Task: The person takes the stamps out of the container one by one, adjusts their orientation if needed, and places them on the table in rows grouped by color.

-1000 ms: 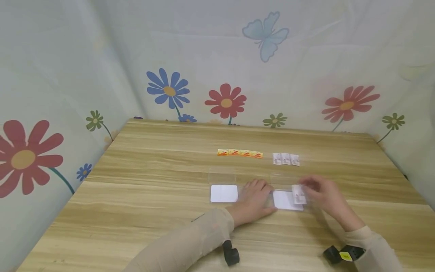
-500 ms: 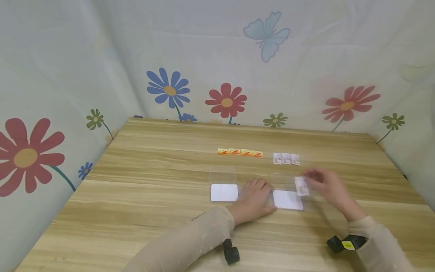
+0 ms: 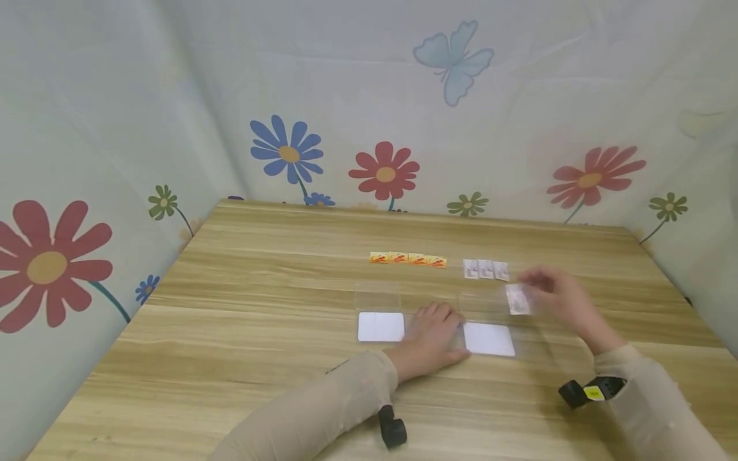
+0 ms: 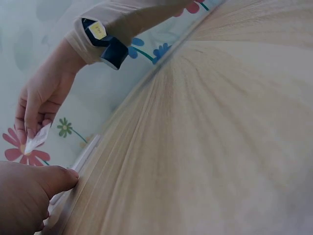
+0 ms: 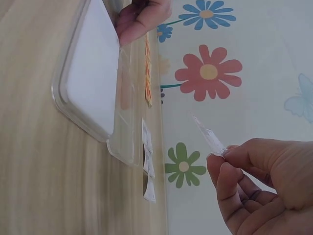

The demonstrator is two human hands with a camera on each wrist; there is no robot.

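Note:
Between thumb and fingers my right hand (image 3: 562, 304) pinches a small white printed sachet (image 3: 518, 299), raised in the air behind the right-hand white box. That shallow box (image 3: 489, 339) lies flat, its clear lid (image 5: 128, 117) folded back. My left hand (image 3: 429, 342) rests on the table against the box's left edge, thumb near the front corner and fingertips by the back one. Further left sits a second white box (image 3: 380, 327) with a clear lid (image 3: 377, 297) also folded back.
Beyond the boxes, several yellow-and-red sachets (image 3: 408, 258) lie in a row on the wooden table (image 3: 277, 269). To their right are three white printed sachets (image 3: 485, 269) side by side. A flowered curtain (image 3: 357, 77) hangs behind the table's far edge.
My right hand has lifted the white sachet from over the right box's right end and moved it back and slightly right. My left hand stays in place.

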